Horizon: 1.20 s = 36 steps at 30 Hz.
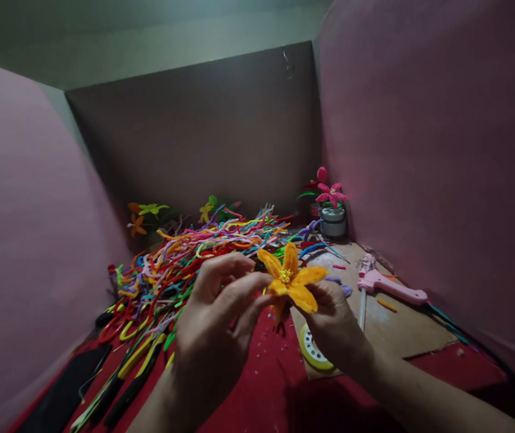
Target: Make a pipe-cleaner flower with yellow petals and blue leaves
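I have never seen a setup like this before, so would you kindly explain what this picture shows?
There is no machine here: these are a person's two bare hands. The single picture comes from a camera worn on their head, looking forward and down.

The right hand holds an orange flower with a yellow centre; the left hand has its fingertips at the petals.

On the red surface lies a pile of colourful fuzzy stems, with black-and-yellow handles in front. To the right, a pink glue gun and a yellow-rimmed roll lie on a brown board. Behind, a pink flower stands in a small pot.
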Motion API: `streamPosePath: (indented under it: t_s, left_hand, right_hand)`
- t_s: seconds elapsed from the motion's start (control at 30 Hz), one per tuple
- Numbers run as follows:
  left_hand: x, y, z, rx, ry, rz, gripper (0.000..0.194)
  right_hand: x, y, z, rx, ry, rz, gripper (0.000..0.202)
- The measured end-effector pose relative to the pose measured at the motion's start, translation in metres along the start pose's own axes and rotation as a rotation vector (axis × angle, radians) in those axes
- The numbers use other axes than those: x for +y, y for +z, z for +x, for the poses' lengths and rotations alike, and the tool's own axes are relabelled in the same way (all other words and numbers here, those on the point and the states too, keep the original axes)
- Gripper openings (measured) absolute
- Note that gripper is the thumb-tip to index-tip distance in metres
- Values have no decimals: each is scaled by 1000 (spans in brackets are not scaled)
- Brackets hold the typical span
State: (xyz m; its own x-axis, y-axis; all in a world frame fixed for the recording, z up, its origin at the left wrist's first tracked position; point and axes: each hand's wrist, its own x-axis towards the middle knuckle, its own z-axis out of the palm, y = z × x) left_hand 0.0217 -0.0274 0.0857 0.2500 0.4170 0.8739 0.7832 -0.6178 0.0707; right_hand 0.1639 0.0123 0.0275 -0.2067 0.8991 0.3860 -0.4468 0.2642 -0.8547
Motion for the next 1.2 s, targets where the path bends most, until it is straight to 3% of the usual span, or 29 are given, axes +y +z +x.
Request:
streamPosePath:
  t_s: [0.17,0.23,0.3,0.37,0.47,0.53,0.67,0.87,1.0,1.2]
  left_hand:
    - [0,3,-5,-116,183,-26,21]
    - [-6,5,-11,-106,182,-84,26]
    - [-10,8,-17,-69,25,-187,22]
    - [-11,12,-21,-64,-248,-357,14]
    - [-6,19,-25,-157,-626,-621,15]
    - [-2,23,-24,-189,-739,-685,17]
    - [6,32,-20,-162,-818,-777,17]
    - [7,43,-22,-224,-943,-1050,13]
    - [4,43,-23,-270,-1001,-1087,11]
    - [0,40,-23,-300,-981,-1170,13]
  right_hand:
    - [3,0,-5,-62,-10,40,10]
    - [2,0,-5,-63,-4,64,10]
    - [2,0,-6,-61,-6,50,11]
    - [3,0,-6,-44,0,28,13]
    - [5,2,-5,13,13,62,8]
    - [6,3,-5,42,26,96,10]
    - [-5,10,-3,65,43,123,7]
    - [-25,14,-1,93,83,157,6]
    - [-12,10,-2,60,75,172,7]
    - [11,4,-1,-43,91,217,14]
